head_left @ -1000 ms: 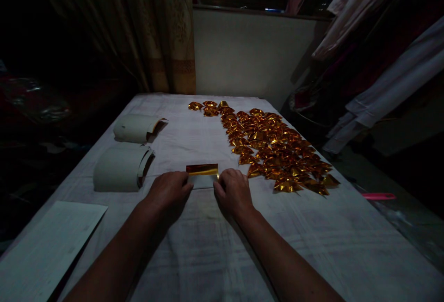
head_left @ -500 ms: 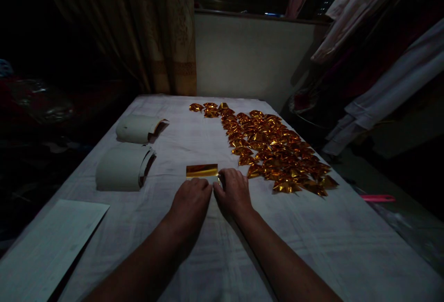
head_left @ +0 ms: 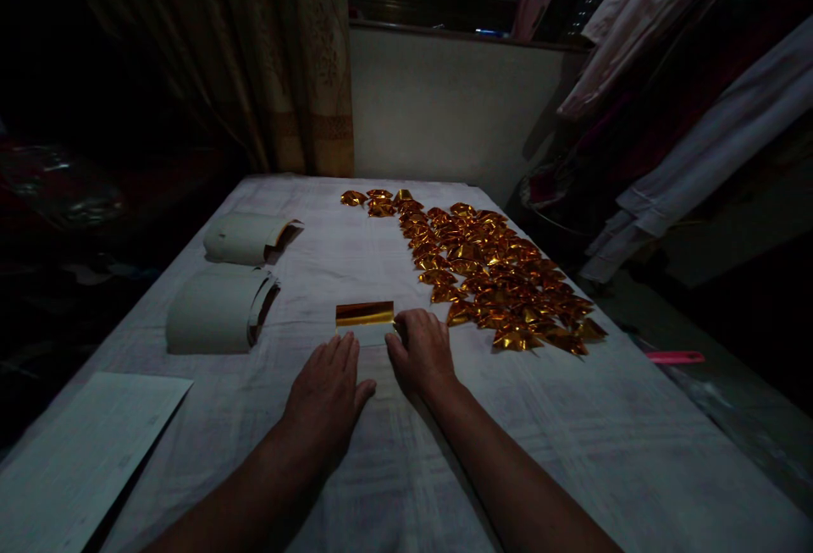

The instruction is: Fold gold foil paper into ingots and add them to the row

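A small sheet of gold foil paper (head_left: 364, 314) lies on the cloth-covered table in front of me, a shiny gold band along its far side and a pale strip nearer to me. My left hand (head_left: 325, 379) rests flat with the thumb apart, its fingertips at the sheet's near left edge. At the right end of the sheet, my right hand (head_left: 423, 348) is closed, thumb and fingers pinching its edge. Many folded gold foil pieces (head_left: 508, 282) lie spread to the right of my hands.
Two curved stacks of pale paper (head_left: 209, 313) lie at the left, with a flat pale board (head_left: 95, 451) nearer to me. A curtain (head_left: 285, 53) hangs behind the table. Clothes (head_left: 699, 146) hang at the right, above a pink handle (head_left: 677, 357).
My left hand has drawn back slightly to the left and its fingers have straightened, uncovering more of the sheet's pale strip. My right hand stays at the right end. The view has shifted slightly.
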Tool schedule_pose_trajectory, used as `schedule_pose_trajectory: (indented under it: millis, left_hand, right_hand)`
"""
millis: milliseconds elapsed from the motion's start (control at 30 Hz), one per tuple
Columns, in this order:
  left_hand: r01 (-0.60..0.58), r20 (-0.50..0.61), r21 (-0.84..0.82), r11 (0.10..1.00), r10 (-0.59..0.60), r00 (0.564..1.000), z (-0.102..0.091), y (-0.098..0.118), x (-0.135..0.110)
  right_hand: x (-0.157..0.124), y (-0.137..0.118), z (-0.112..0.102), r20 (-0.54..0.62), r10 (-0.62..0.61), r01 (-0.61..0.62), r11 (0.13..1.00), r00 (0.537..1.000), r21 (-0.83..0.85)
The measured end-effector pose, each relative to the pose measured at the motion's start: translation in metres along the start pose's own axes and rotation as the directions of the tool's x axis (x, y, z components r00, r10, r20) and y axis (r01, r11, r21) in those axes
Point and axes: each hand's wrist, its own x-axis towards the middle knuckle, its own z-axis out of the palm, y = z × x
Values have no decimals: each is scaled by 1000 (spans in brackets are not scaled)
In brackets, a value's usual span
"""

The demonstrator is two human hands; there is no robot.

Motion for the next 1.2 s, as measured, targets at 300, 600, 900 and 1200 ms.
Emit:
schedule_pose_trajectory:
  millis: [300, 600, 900, 1200]
  left_hand:
    - [41, 46, 67, 997, -44, 998, -3, 4, 3]
    - [22, 39, 60, 998, -24, 999, -5, -3, -1]
    - [91, 125, 75, 993, -99, 987, -35, 5, 3]
    - [143, 9, -32, 989, -143, 990, -43, -33, 20]
  right_hand:
    - [-9, -5, -2, 94, -451, 450, 892, 887, 39]
    - [-22, 3, -14, 375, -376, 407, 913, 847, -4]
    - [-26, 19, -23, 315, -271, 309, 948, 910, -78]
    - [11, 3, -18, 158, -124, 125, 992, 980, -1]
